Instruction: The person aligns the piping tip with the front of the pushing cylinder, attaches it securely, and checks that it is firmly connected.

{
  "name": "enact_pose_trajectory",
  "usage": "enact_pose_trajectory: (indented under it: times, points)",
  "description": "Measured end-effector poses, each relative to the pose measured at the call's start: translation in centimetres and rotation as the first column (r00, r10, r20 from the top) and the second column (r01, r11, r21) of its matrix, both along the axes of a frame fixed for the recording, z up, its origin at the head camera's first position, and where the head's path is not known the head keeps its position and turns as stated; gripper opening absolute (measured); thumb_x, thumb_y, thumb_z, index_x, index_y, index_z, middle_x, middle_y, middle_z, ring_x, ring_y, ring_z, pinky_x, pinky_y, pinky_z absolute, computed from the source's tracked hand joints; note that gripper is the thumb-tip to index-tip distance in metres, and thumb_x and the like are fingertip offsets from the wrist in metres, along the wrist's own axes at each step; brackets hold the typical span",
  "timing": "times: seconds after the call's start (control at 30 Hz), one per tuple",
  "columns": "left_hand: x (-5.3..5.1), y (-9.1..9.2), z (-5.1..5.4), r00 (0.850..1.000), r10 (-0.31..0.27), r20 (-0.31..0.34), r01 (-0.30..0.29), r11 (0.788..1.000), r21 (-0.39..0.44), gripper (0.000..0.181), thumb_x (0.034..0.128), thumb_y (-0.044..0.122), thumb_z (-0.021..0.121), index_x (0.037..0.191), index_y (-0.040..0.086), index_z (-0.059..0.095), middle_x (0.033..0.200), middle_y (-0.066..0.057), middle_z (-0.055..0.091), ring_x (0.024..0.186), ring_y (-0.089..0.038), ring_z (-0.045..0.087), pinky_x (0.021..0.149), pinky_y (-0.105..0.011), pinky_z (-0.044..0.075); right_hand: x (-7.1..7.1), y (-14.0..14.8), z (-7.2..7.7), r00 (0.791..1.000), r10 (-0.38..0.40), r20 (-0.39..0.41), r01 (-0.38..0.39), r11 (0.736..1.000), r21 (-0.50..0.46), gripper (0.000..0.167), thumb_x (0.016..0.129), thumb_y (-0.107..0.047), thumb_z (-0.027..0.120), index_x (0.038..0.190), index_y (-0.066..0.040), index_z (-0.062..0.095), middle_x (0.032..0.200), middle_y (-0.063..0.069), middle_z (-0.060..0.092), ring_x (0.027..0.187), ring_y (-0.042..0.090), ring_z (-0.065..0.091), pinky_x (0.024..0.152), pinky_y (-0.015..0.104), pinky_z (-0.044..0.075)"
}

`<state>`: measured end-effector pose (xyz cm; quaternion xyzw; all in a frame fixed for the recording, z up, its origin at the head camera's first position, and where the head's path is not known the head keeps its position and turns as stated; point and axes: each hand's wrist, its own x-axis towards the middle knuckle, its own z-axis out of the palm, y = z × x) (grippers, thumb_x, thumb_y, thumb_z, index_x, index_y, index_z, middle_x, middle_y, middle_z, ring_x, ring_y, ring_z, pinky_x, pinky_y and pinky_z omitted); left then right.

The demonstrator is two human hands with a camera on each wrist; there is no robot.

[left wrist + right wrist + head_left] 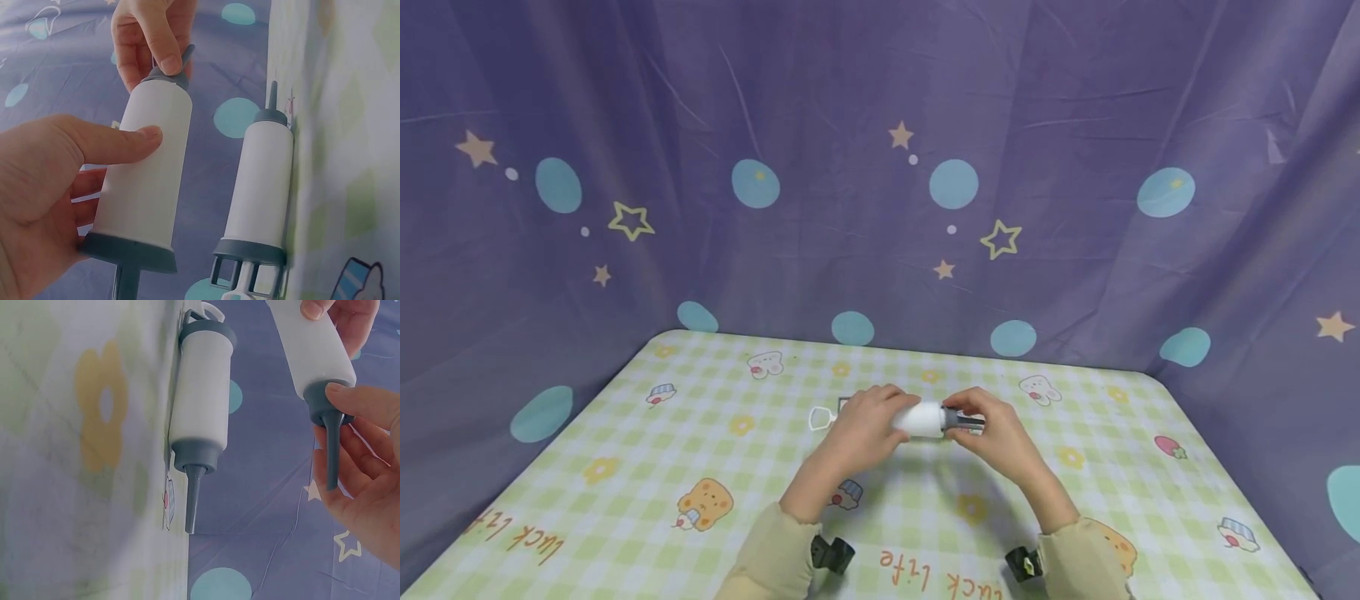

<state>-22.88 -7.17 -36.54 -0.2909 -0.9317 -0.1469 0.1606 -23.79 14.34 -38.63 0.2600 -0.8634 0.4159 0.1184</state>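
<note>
My left hand (863, 427) grips the white barrel of a large plastic syringe (920, 419), held sideways above the table, its thumb along the barrel. At the other end my right hand (992, 429) pinches the grey nozzle cap (325, 403) between thumb and fingers. The long thin nozzle (333, 453) points out past the right fingers. In the left wrist view, a grey stem (127, 282) extends from the barrel's wide grey collar. A second, similar syringe (259, 181) lies on the table just behind the hands. Mostly hidden in the head view, it shows its white ring handle (822, 418).
The table (700, 433) wears a green-and-white checked cloth printed with flowers, cakes and rabbits. Behind and beside it hangs a purple curtain (850, 100) with stars and blue spots. Dark wrist cameras (831, 554) sit below both hands.
</note>
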Motion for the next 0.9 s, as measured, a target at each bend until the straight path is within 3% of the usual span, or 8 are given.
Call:
enact_pose_trajectory:
  times: [0.33, 0.6, 0.9]
  points:
    - [-0.1, 0.2, -0.2, 0.996, 0.001, -0.084, -0.002, 1.000, -0.015, 0.043, 0.0766, 0.019, 0.072, 0.118, 0.017, 0.059, 0.112, 0.001, 0.060, 0.102, -0.018, 0.057, 0.087, -0.036, 0.044, 0.0, 0.1, -0.1, 0.998, -0.030, 0.057, 0.034, 0.997, -0.063, 0.033, 0.075, -0.012, 0.074, 0.104, -0.021, 0.063, 0.099, -0.005, 0.065, 0.091, 0.013, 0.061, 0.082, 0.034, 0.051]
    - [-0.1, 0.2, -0.2, 0.993, 0.007, -0.118, -0.010, 0.999, -0.031, 0.045, 0.0768, 0.019, 0.072, 0.120, 0.018, 0.058, 0.115, 0.002, 0.059, 0.106, -0.018, 0.055, 0.092, -0.036, 0.042, 1.6, -0.4, 2.1, 0.994, -0.017, 0.109, 0.027, 0.996, -0.090, 0.026, 0.079, -0.008, 0.069, 0.104, -0.006, 0.062, 0.094, 0.007, 0.067, 0.089, 0.023, 0.062, 0.082, 0.041, 0.050]
    - [0.0, 0.3, -0.2, 0.988, -0.002, -0.154, -0.003, 0.999, -0.033, 0.045, 0.0764, 0.019, 0.073, 0.119, 0.018, 0.059, 0.114, 0.002, 0.059, 0.106, -0.018, 0.055, 0.092, -0.035, 0.041, 0.0, 0.4, -0.1, 0.994, -0.013, 0.110, 0.024, 0.995, -0.099, 0.026, 0.081, -0.028, 0.068, 0.105, -0.020, 0.063, 0.092, -0.003, 0.066, 0.089, 0.013, 0.063, 0.085, 0.035, 0.049]
